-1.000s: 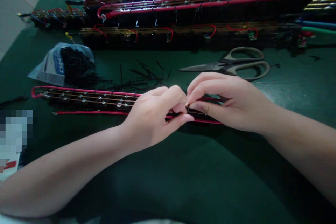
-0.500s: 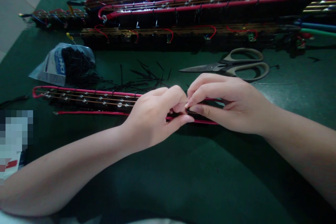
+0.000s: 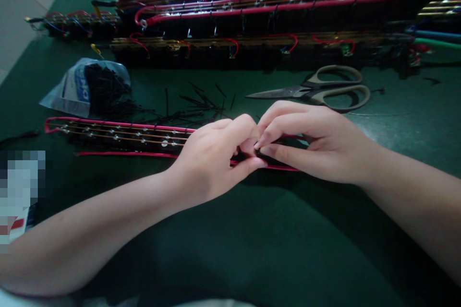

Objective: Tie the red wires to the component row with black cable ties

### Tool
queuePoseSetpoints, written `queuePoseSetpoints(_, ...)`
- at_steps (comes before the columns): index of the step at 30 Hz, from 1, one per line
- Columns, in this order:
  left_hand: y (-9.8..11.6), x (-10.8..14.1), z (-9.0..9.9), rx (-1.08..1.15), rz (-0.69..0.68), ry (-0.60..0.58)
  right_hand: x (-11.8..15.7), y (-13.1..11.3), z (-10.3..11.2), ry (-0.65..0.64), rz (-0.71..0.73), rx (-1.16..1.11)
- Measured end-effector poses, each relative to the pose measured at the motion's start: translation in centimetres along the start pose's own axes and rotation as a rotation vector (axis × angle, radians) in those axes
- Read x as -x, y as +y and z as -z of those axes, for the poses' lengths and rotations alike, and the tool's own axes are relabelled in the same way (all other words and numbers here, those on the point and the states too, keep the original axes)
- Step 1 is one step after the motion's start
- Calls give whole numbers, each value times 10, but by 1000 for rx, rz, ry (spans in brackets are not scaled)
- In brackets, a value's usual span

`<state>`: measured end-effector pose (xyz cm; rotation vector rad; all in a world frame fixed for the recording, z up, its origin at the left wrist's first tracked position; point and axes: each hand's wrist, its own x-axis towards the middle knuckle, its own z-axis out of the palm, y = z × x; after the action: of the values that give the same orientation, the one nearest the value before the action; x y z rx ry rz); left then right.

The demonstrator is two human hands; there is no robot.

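Note:
A long black strip [image 3: 124, 140] with copper rods, solder spots and red wire [image 3: 126, 154] along its sides lies across the table. My left hand [image 3: 212, 158] is closed around its middle, thumb on the near side and fingers curled over. My right hand [image 3: 309, 141] meets it from the right, thumb and fingertips pinched on a small dark piece [image 3: 257, 147], which looks like the end of a black cable tie. Most of that piece is hidden by my fingers. Under both hands the strip is largely covered.
Scissors [image 3: 306, 90] lie just beyond my right hand. Loose black cable ties [image 3: 201, 100] are scattered left of them, beside an open plastic bag [image 3: 72, 88] of more ties. Several wired strips [image 3: 230, 12] are stacked along the back. A pixelated patch covers something at the left edge.
Both hands stay almost in place on the strip. The pinched fingertips of my right hand have shifted very slightly, showing a little more of the dark piece.

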<state>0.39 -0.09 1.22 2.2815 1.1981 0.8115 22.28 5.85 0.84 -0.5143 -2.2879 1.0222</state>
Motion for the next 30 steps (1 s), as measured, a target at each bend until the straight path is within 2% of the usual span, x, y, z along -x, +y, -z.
queuePoseSetpoints(22,-5,4,0,24,-42,22,-1,1,4,-99,-87,-60)
queuePoseSetpoints(26,-5,4,0,18,-43,9,-1,-3,1,-51,-66,12)
queuePoseSetpoints(30,-3,4,1,3,-33,-1,-2,-13,0,-57,-55,162)
